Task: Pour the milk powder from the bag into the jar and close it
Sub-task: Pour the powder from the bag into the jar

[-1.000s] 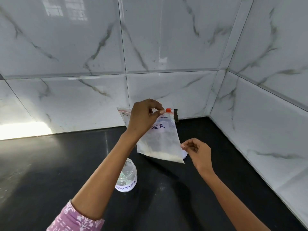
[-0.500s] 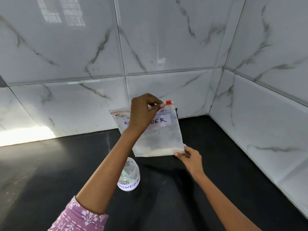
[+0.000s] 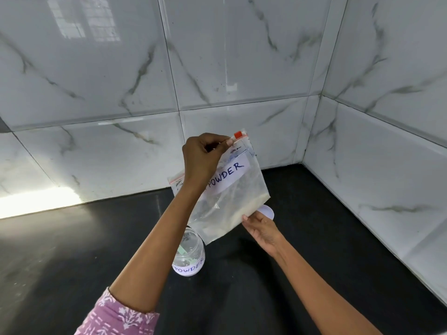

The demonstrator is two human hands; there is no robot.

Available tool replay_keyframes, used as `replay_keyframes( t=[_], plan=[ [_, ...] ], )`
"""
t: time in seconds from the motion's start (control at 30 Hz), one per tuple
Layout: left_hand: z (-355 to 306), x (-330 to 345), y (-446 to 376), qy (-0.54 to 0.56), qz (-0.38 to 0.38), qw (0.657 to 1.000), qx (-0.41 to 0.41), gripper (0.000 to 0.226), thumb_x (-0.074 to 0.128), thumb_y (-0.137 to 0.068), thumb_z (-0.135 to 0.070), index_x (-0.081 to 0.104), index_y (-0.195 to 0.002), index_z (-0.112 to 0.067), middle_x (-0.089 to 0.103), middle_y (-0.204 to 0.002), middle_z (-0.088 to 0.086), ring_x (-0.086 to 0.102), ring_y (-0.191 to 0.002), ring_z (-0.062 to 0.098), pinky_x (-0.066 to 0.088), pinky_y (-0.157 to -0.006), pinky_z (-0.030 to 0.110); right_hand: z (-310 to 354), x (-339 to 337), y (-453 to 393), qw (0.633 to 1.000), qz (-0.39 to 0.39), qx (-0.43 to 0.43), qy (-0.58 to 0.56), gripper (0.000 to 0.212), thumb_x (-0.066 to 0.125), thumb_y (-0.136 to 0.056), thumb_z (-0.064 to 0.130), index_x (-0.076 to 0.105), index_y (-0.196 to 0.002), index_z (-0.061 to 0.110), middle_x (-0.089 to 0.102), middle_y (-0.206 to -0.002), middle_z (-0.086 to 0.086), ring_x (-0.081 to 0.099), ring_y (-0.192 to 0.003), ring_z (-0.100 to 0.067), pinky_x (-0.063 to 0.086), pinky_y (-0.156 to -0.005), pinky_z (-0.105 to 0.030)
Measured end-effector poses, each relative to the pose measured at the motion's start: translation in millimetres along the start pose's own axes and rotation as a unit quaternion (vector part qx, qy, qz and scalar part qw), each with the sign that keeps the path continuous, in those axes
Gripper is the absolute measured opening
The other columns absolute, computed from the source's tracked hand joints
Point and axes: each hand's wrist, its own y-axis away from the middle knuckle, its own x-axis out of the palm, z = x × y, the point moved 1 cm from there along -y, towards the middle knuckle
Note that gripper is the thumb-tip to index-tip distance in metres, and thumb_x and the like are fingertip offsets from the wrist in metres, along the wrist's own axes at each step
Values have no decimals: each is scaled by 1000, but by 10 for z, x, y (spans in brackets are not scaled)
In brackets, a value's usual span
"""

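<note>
A clear zip bag [image 3: 232, 197] with a white label reading POWDER and an orange slider hangs tilted in the air above the counter. Pale powder lies along its lower right edge. My left hand [image 3: 205, 158] pinches the bag's top edge near the slider. My right hand [image 3: 261, 228] holds the bag's bottom edge from below. A clear jar [image 3: 189, 256] with a POWDER label stands open on the black counter, below the bag's lower corner and partly hidden by my left forearm. A white lid [image 3: 267, 211] lies on the counter behind the bag, mostly hidden.
The black counter [image 3: 302, 274] runs into a corner of white marble tile walls [image 3: 242, 56] behind and to the right. A bright patch of light falls on the wall at the left.
The bag has tilted, its slider end rising to the right and its lower corner dropping toward the jar. My right hand went from free, to gripping the bag's bottom edge.
</note>
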Motion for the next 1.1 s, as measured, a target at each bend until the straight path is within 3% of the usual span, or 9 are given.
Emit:
replay_keyframes(
  t=[0.13,0.3,0.5,0.57,0.67,0.8,0.87,0.97,1.1],
  plan=[
    [-16,17,-7,0,-5,1000,21,11,73,-79,-15,76,-87,-7,74,-85,6,70,-80,16,53,-74,24,18,58,-25,999,14,34,33,38,72,-73,10,62,-109,14,66,-117,-8,60,-113,-26,41,-105,-47],
    [82,-166,-73,15,-61,998,13,11,72,-80,-16,76,-88,-9,74,-87,3,69,-81,12,53,-75,21,240,-20,-5,996,-21,-74,46,56,85,-54,26,62,-104,16,71,-104,-3,68,-95,-19,44,-100,-50],
    [453,-341,-94,70,-101,987,-99,13,74,-79,-18,76,-90,-12,75,-85,4,70,-80,18,57,-77,32,469,-84,73,975,-22,-161,149,26,67,-81,4,64,-104,15,71,-103,-5,68,-99,-23,56,-87,-40],
    [549,-369,-57,87,-103,984,-117,7,73,-80,-16,76,-87,-17,74,-83,3,70,-77,17,56,-74,31,492,-108,75,967,-31,-183,176,30,67,-81,2,63,-108,14,72,-105,-5,68,-99,-22,58,-84,-36],
    [714,-401,46,88,-101,980,-146,10,70,-82,-10,73,-88,-17,72,-81,0,67,-67,4,52,-64,18,472,-173,83,959,-46,-197,198,37,70,-79,2,60,-112,15,71,-108,-4,68,-99,-19,58,-82,-34],
    [909,-411,192,98,-95,974,-178,11,69,-82,-6,72,-92,-11,71,-82,3,66,-67,7,52,-62,17,389,-267,79,953,-59,-192,227,38,72,-78,4,62,-113,14,71,-108,-7,67,-101,-25,57,-80,-37],
    [998,-412,241,96,-100,972,-189,11,70,-81,-6,73,-91,-11,71,-82,4,67,-68,8,53,-65,20,363,-301,78,955,-58,-186,222,39,72,-77,3,61,-114,14,71,-109,-7,67,-103,-25,56,-83,-38],
    [1083,-406,277,63,-104,973,-196,12,74,-79,-14,75,-78,-25,74,-83,1,68,-75,16,56,-76,33,395,-298,97,958,-58,-180,218,43,75,-75,8,61,-114,16,71,-109,-4,68,-101,-20,57,-83,-35],
    [1115,-382,314,73,-119,970,-199,16,75,-77,-12,75,-73,-28,74,-82,1,69,-76,18,57,-80,38,449,-273,103,952,-68,-189,230,36,66,-78,36,64,-108,17,68,-100,-4,63,-94,-22,51,-85,-47]
  ],
)
